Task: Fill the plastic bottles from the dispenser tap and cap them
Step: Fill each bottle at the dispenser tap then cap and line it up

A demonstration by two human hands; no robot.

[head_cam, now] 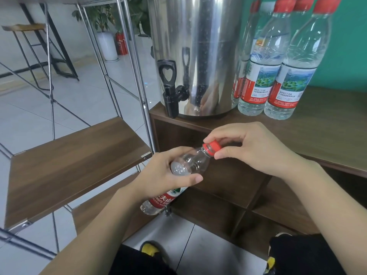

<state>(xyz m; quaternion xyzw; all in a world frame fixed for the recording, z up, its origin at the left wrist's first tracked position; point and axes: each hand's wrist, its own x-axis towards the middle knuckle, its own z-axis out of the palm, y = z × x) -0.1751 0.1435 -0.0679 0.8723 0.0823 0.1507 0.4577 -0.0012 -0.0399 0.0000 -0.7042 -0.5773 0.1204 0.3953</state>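
A plastic bottle (pixel 185 169) is held tilted below and in front of the dispenser (pixel 200 56), lower than the tabletop (pixel 327 132) that carries it. The left hand (pixel 166 175) is wrapped round the bottle's shoulder, the thumb laid across the clear plastic. The right hand (pixel 256 149) has its grip pinched on the red cap (pixel 212 148), fingertips above and thumb below.

Whether the cap is being screwed on or off cannot be told from this view. The bottle looks mostly empty, so it is judged that the cap is being taken off before filling. For the step to be done well, the bottle is best held firm but not squeezed, since the thin plastic is likely to buckle, and the cap is turned squarely on the neck. Afterwards the mouth would need to be brought directly under the black tap (pixel 169 90), which juts past the tabletop edge.

Beside the dispenser, on the far side from the tap, capped bottles (pixel 278 62) stand upright on the tabletop; their water level is hard to read. The held bottle's label is partly hidden by the left wrist, and its base is cut by the low shelf (pixel 69 165) edge. The dispenser's top is out of frame.
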